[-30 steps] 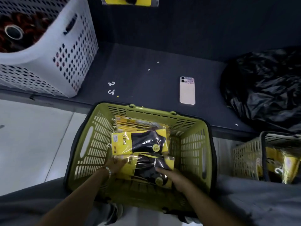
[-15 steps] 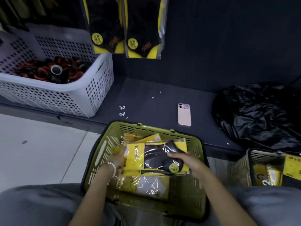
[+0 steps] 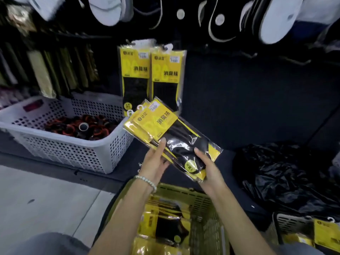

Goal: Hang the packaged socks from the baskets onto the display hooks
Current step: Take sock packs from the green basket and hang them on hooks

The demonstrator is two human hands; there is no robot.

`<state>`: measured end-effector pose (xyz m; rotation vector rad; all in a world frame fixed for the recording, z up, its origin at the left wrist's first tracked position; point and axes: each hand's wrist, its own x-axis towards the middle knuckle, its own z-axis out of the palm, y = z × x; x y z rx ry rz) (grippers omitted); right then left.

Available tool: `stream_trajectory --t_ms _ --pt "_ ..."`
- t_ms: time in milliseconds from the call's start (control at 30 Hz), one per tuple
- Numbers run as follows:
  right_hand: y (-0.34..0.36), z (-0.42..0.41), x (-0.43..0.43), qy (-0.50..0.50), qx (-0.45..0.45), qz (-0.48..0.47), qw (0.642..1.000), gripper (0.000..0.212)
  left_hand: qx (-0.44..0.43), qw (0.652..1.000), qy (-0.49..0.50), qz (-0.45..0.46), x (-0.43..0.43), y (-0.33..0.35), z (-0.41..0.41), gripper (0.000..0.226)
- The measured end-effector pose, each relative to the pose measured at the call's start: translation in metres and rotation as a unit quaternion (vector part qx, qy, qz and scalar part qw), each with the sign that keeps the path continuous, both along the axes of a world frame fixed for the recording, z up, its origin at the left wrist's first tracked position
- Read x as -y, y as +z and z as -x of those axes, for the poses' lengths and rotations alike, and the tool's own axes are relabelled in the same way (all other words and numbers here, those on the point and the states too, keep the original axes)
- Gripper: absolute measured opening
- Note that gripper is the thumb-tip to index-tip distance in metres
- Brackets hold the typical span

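Observation:
Both my hands hold a small stack of yellow-and-black sock packs (image 3: 165, 129) in the air, tilted with the white hangers up and to the left. My left hand (image 3: 155, 161) grips the stack's left edge, thumb on top. My right hand (image 3: 207, 167) grips its lower end. Two matching sock packs (image 3: 151, 70) hang on the dark display wall just behind the stack. Below my arms stands the green basket (image 3: 198, 197) with more sock packs (image 3: 163, 229) inside. A second basket (image 3: 290, 223) with yellow packs sits at the lower right.
A white perforated basket (image 3: 73, 150) of red and black rolls stands on the dark shelf at left. A black plastic bag (image 3: 283, 173) lies on the shelf at right. Slippers (image 3: 272, 19) hang above. Pale floor tiles (image 3: 36, 196) are at lower left.
Both hands lifted the sock packs out of the green basket and up toward the hanging packs. The view rose from the basket to the display wall.

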<state>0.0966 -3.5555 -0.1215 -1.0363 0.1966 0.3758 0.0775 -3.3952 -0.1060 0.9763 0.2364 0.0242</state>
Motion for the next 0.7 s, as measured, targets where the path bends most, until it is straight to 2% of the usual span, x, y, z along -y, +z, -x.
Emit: stream_trajectory --t_ms 100,233,333,467,700 --pt "0.013 0.001 -0.007 0.036 0.031 0.022 0.999 0.053 0.023 0.997 0.077 -0.014 0.003 0.022 -0.009 0.042" --pt "0.035 -0.018 0.009 -0.033 0.115 0.091 0.989 0.056 0.048 0.970 0.117 -0.208 -0.017 0.046 -0.012 0.014" --pt "0.065 -0.031 0.008 -0.037 0.207 0.166 0.963 0.055 0.086 0.954 0.106 -0.266 -0.030 0.066 -0.017 0.017" --pt "0.103 -0.039 -0.019 -0.031 0.273 0.173 0.946 0.049 0.104 0.945 0.095 -0.295 -0.030 0.084 -0.023 0.038" --pt "0.123 -0.050 -0.050 -0.042 0.290 0.155 0.944 0.033 0.135 0.922 0.115 -0.344 -0.045 0.093 -0.038 0.030"
